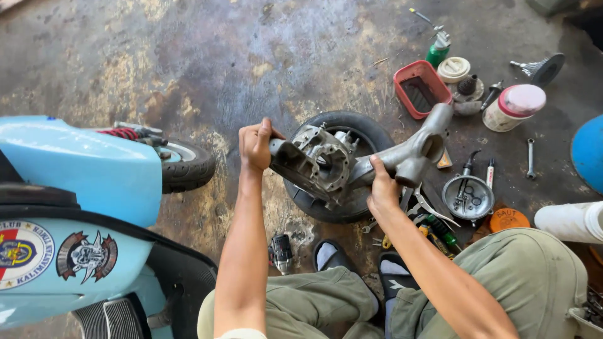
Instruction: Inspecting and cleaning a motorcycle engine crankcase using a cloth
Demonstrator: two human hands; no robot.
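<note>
Olive-green trousered knees (326, 301) fill the bottom edge, cut off by the frame. Left hand (255, 144) clamps its grip around one end of a grey cast-metal engine casing (352, 160), fingers hidden behind it; right hand (382, 191) clasps the tubular arm. Beneath the casing lies a black rubber tyre (370, 129), partly covered, on stained concrete floor (207, 63). Beyond sit a red rectangular plastic tray (402, 78) and a white jar with pink lid (515, 107).
</note>
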